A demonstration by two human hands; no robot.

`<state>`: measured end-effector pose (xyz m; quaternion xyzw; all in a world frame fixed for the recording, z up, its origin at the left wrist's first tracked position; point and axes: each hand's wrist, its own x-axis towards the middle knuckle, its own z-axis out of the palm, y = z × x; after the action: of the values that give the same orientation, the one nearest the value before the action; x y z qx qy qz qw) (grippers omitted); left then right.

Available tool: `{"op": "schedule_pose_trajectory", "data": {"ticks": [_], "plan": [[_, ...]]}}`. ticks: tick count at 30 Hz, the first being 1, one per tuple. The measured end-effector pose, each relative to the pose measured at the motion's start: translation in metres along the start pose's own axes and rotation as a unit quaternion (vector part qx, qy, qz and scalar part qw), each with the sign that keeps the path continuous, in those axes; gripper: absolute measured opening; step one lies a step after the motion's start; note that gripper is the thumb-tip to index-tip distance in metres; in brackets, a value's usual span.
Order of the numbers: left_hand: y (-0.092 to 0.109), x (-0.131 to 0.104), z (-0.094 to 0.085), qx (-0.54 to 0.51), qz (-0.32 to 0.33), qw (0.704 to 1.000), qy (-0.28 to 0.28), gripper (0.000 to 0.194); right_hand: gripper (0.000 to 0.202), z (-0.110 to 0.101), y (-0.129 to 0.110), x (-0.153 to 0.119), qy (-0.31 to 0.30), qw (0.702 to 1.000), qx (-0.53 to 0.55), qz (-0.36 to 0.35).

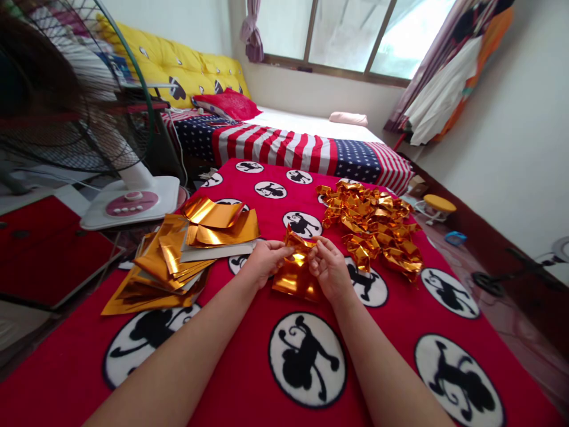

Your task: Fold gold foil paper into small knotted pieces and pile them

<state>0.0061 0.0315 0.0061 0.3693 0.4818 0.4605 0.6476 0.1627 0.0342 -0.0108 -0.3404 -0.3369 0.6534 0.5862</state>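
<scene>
A sheet of shiny gold foil paper [297, 280] is between my hands, its far part folded up and its near part flat. My left hand [265, 260] pinches the folded part from the left. On the other side, the fingers of my right hand [328, 267] are curled and pinch the right edge. Left of my hands lies a loose stack of flat gold foil sheets [171, 264], some showing grey backs. To the right is a heap of folded, crumpled gold foil pieces [368, 216].
A red cloth with monkey prints [240, 367] covers the surface under my hands. An electric fan [133, 201] stands at the left. Beyond is a bed with a flag-patterned cover [284, 145]. A yellow-topped stool [440, 203] stands at the right.
</scene>
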Motion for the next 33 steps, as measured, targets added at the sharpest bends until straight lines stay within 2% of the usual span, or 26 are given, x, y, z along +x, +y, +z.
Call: {"op": "schedule_pose_trajectory", "data": {"ticks": [2,5,10,13,18,23,26,29,33], "plan": [[-0.002,0.000,0.001,0.022,0.013,1.000,0.007,0.041,0.036,0.000,-0.002,-0.001,0.008,1.000,-0.005,-0.018],[-0.005,0.000,0.001,0.029,0.031,0.999,-0.002,0.044,0.028,-0.001,-0.005,-0.002,0.005,0.997,-0.047,-0.055],[-0.009,0.003,0.000,0.065,0.082,0.994,0.017,0.042,0.017,-0.003,-0.014,0.000,-0.015,0.974,-0.186,-0.130],[-0.010,0.004,-0.001,0.088,0.094,0.991,0.036,0.038,0.017,-0.011,-0.021,0.006,0.031,0.951,-0.253,-0.173],[-0.010,0.002,0.000,0.090,0.099,0.990,0.045,0.034,0.016,-0.041,-0.035,0.018,0.130,0.894,-0.355,-0.241],[-0.011,0.007,-0.006,0.160,0.145,0.975,0.045,0.031,0.037,-0.056,-0.041,0.023,0.194,0.883,-0.341,-0.259],[-0.011,0.013,-0.014,0.227,0.187,0.954,0.057,0.027,0.030,-0.052,-0.043,0.021,0.211,0.873,-0.350,-0.265],[-0.011,0.016,-0.020,0.273,0.217,0.935,0.072,0.024,0.016,-0.043,-0.047,0.017,0.191,0.877,-0.360,-0.254],[-0.011,0.015,-0.022,0.296,0.223,0.926,0.075,0.019,0.013,-0.035,-0.046,0.015,0.145,0.882,-0.402,-0.199]]}}
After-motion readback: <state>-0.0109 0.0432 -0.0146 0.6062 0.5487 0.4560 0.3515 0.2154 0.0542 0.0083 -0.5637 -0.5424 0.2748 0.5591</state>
